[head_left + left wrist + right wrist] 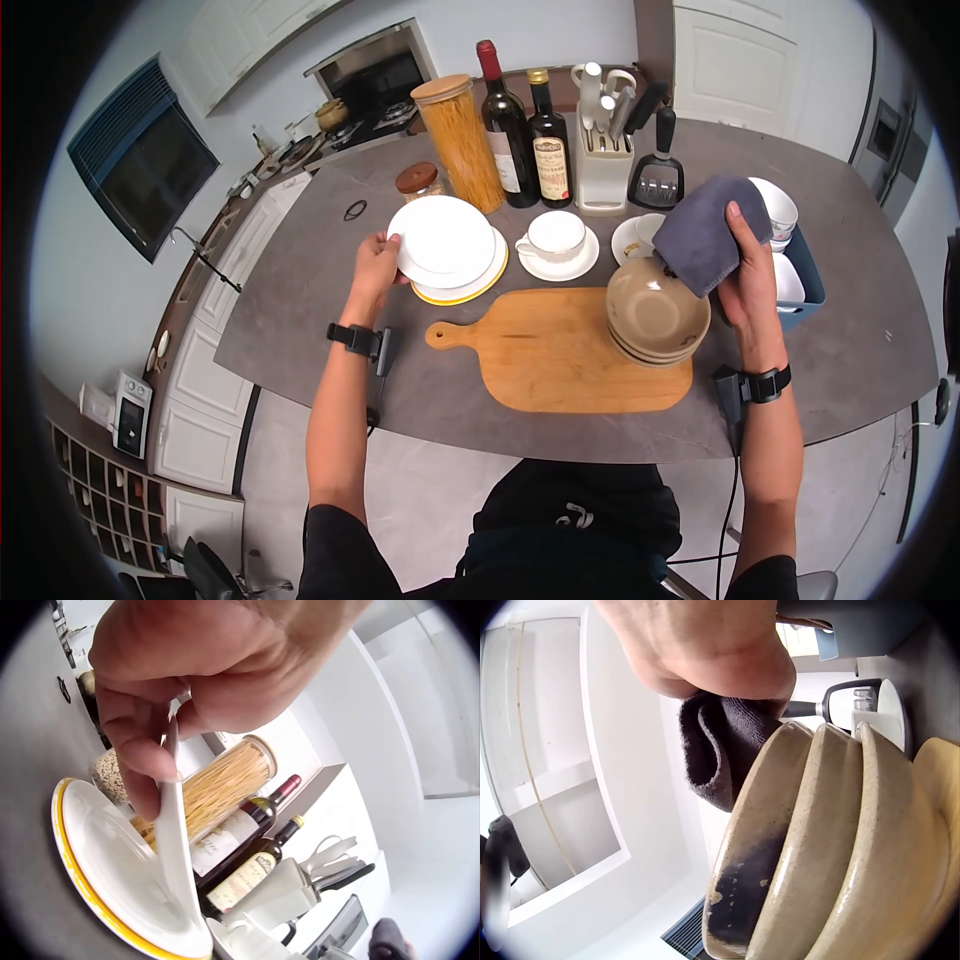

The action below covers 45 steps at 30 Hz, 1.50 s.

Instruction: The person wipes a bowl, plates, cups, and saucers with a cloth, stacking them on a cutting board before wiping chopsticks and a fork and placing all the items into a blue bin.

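My left hand (pixel 378 262) pinches the edge of a white plate (pixel 440 240), which is tilted above a yellow-rimmed plate (pixel 462 292). In the left wrist view the fingers of that hand (pixel 161 712) hold the plate (pixel 178 855) by its rim, over the stacked plates (pixel 105 862). My right hand (pixel 750 275) grips a folded grey cloth (pixel 708 232) above and beside a stack of beige bowls (pixel 658 312). From the right wrist, the cloth (pixel 724 742) hangs under the hand (pixel 712 652), close to the top bowl's rim.
The bowls stand on a wooden board (pixel 560 350). Behind are a cup on a saucer (pixel 556 240), a pasta jar (pixel 460 145), two bottles (pixel 510 140), a knife block (pixel 603 175) and a spatula (pixel 657 180). A blue bin (pixel 808 285) with white dishes is at the right.
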Each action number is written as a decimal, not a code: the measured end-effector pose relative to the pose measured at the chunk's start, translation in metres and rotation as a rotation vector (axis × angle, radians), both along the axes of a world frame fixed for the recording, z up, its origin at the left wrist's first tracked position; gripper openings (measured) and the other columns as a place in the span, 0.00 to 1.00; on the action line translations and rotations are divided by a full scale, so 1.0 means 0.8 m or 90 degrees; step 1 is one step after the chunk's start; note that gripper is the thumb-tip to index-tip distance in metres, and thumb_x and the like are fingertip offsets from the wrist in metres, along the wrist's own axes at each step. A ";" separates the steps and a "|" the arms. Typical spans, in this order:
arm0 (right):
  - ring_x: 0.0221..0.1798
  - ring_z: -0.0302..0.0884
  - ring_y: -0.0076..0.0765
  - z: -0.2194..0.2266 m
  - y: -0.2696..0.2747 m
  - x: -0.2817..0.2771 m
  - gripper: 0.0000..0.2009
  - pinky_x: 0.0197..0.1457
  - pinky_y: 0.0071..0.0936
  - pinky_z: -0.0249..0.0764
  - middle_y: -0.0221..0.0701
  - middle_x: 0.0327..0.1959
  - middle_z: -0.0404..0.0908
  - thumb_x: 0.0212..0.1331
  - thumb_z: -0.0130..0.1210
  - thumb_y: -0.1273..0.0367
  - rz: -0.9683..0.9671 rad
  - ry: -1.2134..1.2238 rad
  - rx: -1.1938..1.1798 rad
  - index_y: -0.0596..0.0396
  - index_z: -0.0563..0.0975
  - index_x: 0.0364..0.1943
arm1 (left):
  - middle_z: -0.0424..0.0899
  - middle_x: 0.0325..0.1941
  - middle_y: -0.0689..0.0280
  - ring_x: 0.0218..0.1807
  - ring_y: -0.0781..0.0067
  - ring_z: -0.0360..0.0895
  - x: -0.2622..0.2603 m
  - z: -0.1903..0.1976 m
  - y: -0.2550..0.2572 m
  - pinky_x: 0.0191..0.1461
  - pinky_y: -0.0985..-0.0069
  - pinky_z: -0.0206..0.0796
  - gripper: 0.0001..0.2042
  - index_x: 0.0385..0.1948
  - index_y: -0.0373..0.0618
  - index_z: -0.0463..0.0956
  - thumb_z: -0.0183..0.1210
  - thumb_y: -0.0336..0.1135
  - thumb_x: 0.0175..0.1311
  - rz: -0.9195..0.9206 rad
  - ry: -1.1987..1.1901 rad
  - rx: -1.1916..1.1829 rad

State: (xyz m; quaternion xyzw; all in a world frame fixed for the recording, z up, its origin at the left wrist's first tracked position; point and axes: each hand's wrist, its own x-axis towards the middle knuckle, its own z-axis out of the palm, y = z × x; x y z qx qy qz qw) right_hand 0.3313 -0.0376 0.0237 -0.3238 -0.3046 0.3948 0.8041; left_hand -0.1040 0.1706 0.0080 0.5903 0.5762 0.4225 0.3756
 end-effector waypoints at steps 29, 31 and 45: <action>0.65 0.76 0.58 0.062 -0.078 -0.229 0.23 0.66 0.45 0.75 0.51 0.61 0.78 0.56 0.56 0.70 -0.250 -1.306 0.235 0.58 0.77 0.59 | 0.60 0.81 0.61 0.80 0.57 0.59 0.056 0.017 -0.317 0.81 0.54 0.53 0.37 0.79 0.49 0.51 0.36 0.65 0.79 -0.404 -0.715 -0.270; 0.69 0.72 0.61 0.043 -0.107 -0.242 0.32 0.69 0.48 0.72 0.52 0.67 0.74 0.52 0.63 0.61 -0.065 -1.288 0.202 0.55 0.75 0.65 | 0.60 0.81 0.61 0.80 0.58 0.59 0.054 0.024 -0.317 0.80 0.55 0.55 0.40 0.79 0.49 0.52 0.35 0.70 0.76 -0.400 -0.696 -0.274; 0.81 0.43 0.75 0.032 -0.112 -0.241 0.36 0.75 0.80 0.41 0.41 0.83 0.51 0.66 0.57 0.45 0.188 -1.225 0.180 0.42 0.66 0.75 | 0.59 0.81 0.56 0.80 0.53 0.59 0.060 0.015 -0.319 0.79 0.52 0.57 0.55 0.79 0.49 0.51 0.25 0.87 0.60 -0.410 -0.661 -0.335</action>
